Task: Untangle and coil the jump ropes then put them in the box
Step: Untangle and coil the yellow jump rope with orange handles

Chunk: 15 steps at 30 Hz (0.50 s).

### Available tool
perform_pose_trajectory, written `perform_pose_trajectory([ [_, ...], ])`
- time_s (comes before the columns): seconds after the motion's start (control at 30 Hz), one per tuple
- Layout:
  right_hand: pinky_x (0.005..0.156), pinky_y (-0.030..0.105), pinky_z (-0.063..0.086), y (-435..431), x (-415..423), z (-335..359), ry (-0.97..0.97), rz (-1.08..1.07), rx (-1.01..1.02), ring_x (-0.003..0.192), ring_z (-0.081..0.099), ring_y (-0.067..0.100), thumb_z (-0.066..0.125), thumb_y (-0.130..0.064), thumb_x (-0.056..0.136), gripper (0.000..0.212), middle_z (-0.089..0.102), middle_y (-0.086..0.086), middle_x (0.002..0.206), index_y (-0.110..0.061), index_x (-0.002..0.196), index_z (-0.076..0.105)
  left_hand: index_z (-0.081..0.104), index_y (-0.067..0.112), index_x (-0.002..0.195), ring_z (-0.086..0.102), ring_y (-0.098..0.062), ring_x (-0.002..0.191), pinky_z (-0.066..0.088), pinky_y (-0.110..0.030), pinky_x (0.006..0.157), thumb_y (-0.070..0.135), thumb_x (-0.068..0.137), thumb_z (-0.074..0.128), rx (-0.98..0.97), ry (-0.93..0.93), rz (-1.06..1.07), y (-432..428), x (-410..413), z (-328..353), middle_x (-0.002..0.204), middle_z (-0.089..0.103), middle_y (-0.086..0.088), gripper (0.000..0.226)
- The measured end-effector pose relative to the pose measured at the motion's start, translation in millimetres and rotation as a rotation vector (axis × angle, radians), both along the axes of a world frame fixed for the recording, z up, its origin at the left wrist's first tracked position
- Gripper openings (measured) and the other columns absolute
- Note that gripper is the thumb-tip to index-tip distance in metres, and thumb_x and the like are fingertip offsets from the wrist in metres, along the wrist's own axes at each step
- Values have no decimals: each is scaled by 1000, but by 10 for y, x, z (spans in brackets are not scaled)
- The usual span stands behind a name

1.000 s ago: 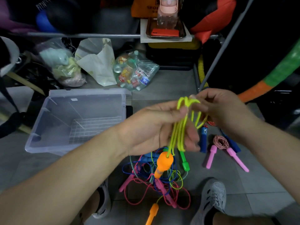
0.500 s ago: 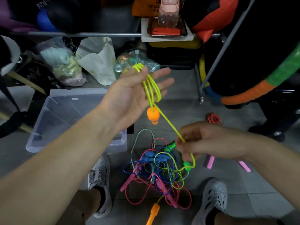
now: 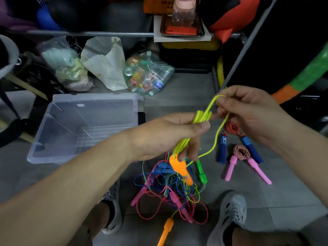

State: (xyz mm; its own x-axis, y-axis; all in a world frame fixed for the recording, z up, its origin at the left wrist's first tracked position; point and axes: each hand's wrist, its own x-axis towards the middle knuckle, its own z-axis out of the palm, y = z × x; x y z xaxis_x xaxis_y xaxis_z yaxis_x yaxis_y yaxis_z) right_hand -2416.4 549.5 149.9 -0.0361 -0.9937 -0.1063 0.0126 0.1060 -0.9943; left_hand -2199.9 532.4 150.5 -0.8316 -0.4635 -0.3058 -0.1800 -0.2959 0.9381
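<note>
Above the tangle (image 3: 170,194), left hand (image 3: 165,135) grips looped neon-yellow rope (image 3: 202,117), right hand (image 3: 248,112) pinches its strand.

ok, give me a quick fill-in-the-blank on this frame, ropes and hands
The left hand grips a coiled rope coloured ____.
The handle hanging below that hand is ____.
The red coiled rope on the floor has ____ handles.
Missing: yellow; orange; blue.
</note>
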Motion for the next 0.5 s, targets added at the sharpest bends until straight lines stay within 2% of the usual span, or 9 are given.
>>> perform_pose_trajectory([
  [0.07,69,28,55,3,8,-48,66,-20,29,66,58,19,79,-33,63,23,65,3,69,-18,78,71,41,3,144,47,-16,47,52,-54,88,28,93,51,88,78,-14,-3,14,31,66,59,-10,57],
  [0.1,64,24,55,12,22,-65,108,-6,62,66,59,20,75,-31,67,25,67,4,72,-13,82,69,38,2,145,50,-16,48,48,-48,89,24,94,50,135,137,8,-4,17,58,68,59,-11,57],
  [0.17,68,30,57,41,57,-116,134,67,143,70,63,26,69,-31,75,34,68,13,80,-2,91,63,40,7,147,57,-18,53,35,-53,94,20,94,50,223,259,98,-43,27,77,72,62,-12,55],
  [0.23,66,32,58,86,138,-160,115,126,237,70,66,30,66,-37,75,42,67,18,80,1,94,62,40,11,147,65,-21,61,40,-53,98,19,94,49,284,354,197,-118,42,111,78,67,-13,55],
  [0.3,55,24,54,144,242,-200,149,161,327,65,69,28,66,-40,75,38,69,17,77,-5,87,61,38,12,146,70,-25,74,50,-43,97,20,96,48,313,447,284,-197,58,159,93,72,-16,52],
  [0.37,52,24,53,197,320,-260,139,205,403,65,71,30,65,-33,86,26,70,19,76,-7,82,59,39,19,140,72,-30,92,49,-43,102,21,98,45,313,509,375,-263,84,203,116,70,-19,42],
  [0.43,56,27,54,220,343,-313,163,273,440,71,71,34,63,-26,92,20,70,22,77,-7,83,60,38,24,133,68,-33,110,44,-46,110,21,101,42,256,490,470,-323,114,193,133,63,-17,33],
  [0.5,64,30,56,227,334,-301,229,378,427,78,72,34,68,-25,90,18,70,25,79,-12,79,61,38,24,136,64,-33,119,40,-47,113,20,103,41,172,446,552,-358,128,151,142,57,-13,33],
])
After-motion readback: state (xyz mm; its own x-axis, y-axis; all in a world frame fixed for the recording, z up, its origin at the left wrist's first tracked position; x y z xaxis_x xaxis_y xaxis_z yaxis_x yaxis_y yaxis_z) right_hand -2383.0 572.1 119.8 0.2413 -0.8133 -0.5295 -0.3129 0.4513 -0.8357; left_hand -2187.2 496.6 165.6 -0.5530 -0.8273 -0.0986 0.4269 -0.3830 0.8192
